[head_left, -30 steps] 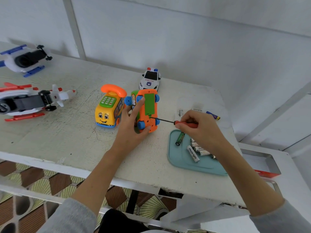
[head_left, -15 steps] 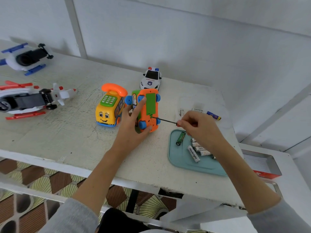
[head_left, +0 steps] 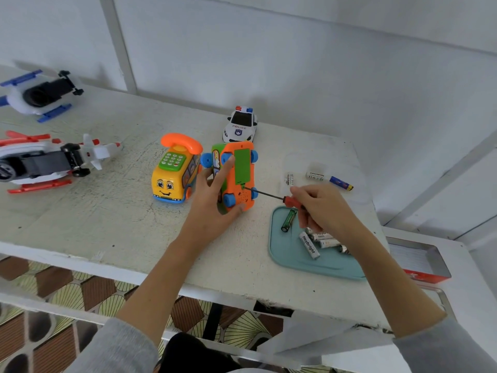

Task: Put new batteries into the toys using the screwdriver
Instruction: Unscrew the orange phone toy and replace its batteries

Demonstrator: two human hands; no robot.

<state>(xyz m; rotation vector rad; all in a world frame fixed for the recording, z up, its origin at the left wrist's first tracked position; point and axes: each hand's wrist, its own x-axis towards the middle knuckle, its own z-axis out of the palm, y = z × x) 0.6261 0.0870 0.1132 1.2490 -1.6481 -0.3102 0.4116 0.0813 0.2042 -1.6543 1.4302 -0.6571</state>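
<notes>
I see the orange toy bus point(head_left: 238, 179) tipped on its side near the middle of the counter point(head_left: 113, 216), its underside facing the camera: an orange base with blue wheels at the corners, a green rectangular battery cover along the middle, and a patch of small speaker holes below it. My left hand point(head_left: 212, 200) grips it from the left, the index finger laid up along the base and the thumb curled under the lower edge. My right hand point(head_left: 320, 208) pinches the screwdriver point(head_left: 271, 195) by its red handle, fingers curled around it; the thin dark shaft runs leftward and its tip meets the base just below the green cover. Under that hand lies a teal tray point(head_left: 304, 265) holding a green battery point(head_left: 288, 220) and several white batteries point(head_left: 317, 242). A yellow phone bus point(head_left: 174, 173) stands just left of the held toy, and a police car point(head_left: 240, 125) sits behind it.
</notes>
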